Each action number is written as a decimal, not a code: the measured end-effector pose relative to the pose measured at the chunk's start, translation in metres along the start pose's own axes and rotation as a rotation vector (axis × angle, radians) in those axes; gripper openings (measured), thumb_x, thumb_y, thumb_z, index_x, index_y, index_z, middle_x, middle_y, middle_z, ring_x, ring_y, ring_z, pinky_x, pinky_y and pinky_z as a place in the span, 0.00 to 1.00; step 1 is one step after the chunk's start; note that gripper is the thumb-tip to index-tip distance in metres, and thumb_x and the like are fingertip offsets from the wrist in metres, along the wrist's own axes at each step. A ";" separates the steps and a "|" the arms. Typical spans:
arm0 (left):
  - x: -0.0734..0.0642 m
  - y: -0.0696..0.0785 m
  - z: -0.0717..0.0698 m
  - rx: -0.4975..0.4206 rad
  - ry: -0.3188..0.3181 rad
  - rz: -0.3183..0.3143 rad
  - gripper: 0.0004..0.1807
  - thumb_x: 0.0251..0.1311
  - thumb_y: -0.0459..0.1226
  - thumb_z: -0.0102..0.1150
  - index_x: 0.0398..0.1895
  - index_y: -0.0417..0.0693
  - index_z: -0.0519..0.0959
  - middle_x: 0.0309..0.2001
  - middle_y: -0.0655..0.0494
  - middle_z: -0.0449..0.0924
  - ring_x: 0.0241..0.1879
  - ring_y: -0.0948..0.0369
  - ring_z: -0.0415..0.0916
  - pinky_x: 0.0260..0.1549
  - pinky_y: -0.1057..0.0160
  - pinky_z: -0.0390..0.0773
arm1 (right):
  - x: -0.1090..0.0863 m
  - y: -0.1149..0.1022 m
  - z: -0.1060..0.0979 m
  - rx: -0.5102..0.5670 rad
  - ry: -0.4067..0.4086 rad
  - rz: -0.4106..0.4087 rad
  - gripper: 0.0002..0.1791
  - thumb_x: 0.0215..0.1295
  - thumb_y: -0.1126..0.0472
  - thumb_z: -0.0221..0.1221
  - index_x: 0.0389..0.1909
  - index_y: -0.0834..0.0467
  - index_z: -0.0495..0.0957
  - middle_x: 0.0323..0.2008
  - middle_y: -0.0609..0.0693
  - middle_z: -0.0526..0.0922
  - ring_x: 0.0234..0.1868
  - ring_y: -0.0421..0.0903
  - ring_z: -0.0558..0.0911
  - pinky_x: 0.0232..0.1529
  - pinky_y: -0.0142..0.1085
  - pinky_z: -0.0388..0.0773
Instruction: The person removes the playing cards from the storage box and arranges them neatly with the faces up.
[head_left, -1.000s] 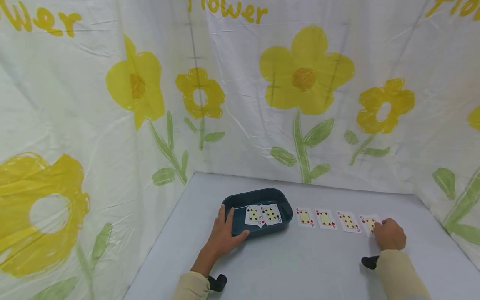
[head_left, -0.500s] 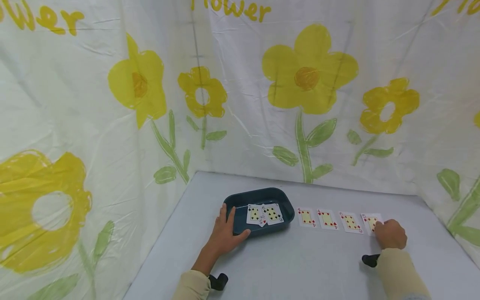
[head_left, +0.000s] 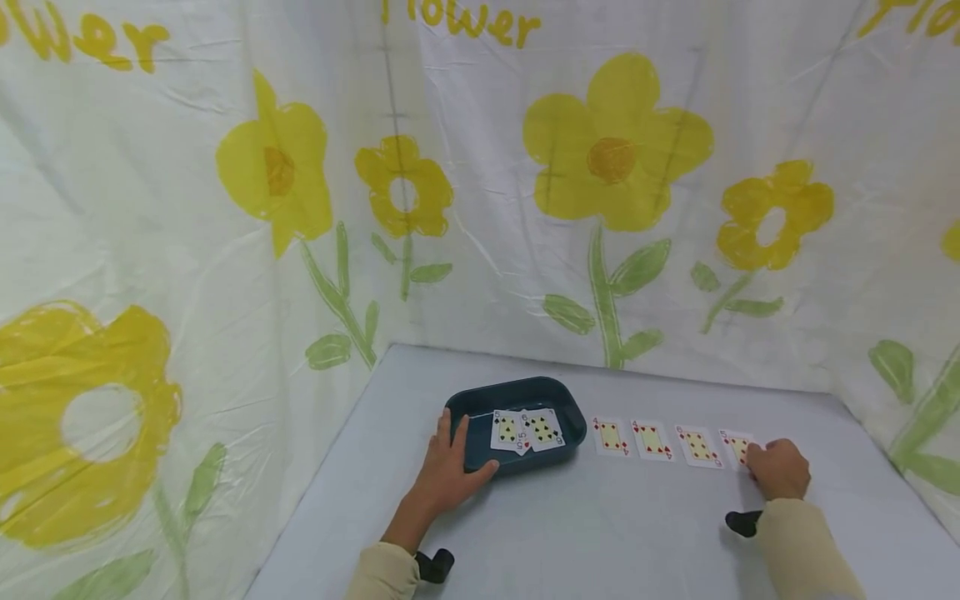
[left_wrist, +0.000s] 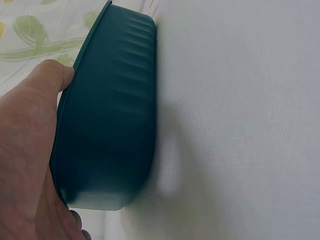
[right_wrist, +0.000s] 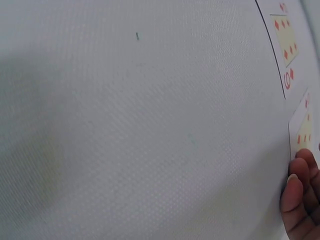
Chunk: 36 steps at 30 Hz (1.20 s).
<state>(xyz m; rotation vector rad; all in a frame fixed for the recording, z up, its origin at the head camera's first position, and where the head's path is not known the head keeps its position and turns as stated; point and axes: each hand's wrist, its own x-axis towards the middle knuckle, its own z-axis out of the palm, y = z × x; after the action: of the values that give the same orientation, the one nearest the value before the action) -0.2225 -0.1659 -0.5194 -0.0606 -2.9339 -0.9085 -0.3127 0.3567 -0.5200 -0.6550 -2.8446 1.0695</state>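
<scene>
A dark teal tray (head_left: 468,388) stands left of centre in the head view, with several overlapping playing cards (head_left: 507,427) face up in it. My left hand (head_left: 442,479) rests at its near left corner, fingers spread and mostly straight along the rim. In the left wrist view the thumb (left_wrist: 62,72) touches the rim. My right hand (head_left: 780,468) pinches the near right part of a five of diamonds (head_left: 735,442), the rightmost card of a row. Bent fingertips (right_wrist: 292,192) cover that card's near end in the right wrist view.
To the left of the pinched card lie a six of diamonds (head_left: 697,446), a red four (head_left: 651,438) and a four of diamonds (head_left: 611,435), face up on the white table (head_left: 600,533). A curtain (head_left: 480,283) painted with yellow flowers hangs behind and beside the table.
The right hand stays at the five of diamonds, whose top edge has tilted slightly. The left hand and the tray hold their place; the head view shifts a little.
</scene>
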 end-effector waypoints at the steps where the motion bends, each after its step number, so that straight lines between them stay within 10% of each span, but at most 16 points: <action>1: 0.000 0.000 0.000 0.002 0.002 0.000 0.55 0.59 0.67 0.58 0.80 0.45 0.52 0.80 0.39 0.34 0.75 0.34 0.44 0.65 0.35 0.57 | -0.001 -0.001 0.000 0.010 -0.005 0.010 0.28 0.69 0.59 0.47 0.54 0.84 0.62 0.36 0.74 0.77 0.44 0.70 0.73 0.50 0.63 0.70; 23: 0.000 -0.001 0.000 -0.004 -0.004 0.004 0.55 0.59 0.66 0.58 0.80 0.45 0.51 0.80 0.38 0.34 0.76 0.37 0.41 0.67 0.37 0.55 | -0.004 0.004 0.010 0.110 0.085 0.005 0.24 0.69 0.55 0.47 0.47 0.78 0.64 0.41 0.76 0.73 0.43 0.69 0.72 0.44 0.59 0.68; 36: 0.002 -0.003 0.002 0.000 -0.011 -0.002 0.55 0.59 0.66 0.59 0.80 0.46 0.51 0.80 0.39 0.33 0.75 0.35 0.43 0.65 0.35 0.57 | 0.005 -0.032 0.019 0.080 0.125 -0.090 0.23 0.70 0.55 0.48 0.46 0.75 0.70 0.43 0.74 0.75 0.45 0.68 0.73 0.45 0.58 0.69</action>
<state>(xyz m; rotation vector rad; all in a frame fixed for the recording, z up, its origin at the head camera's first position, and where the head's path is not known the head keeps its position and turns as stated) -0.2243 -0.1670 -0.5224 -0.0621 -2.9446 -0.9107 -0.3330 0.3250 -0.5150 -0.5609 -2.6825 1.0816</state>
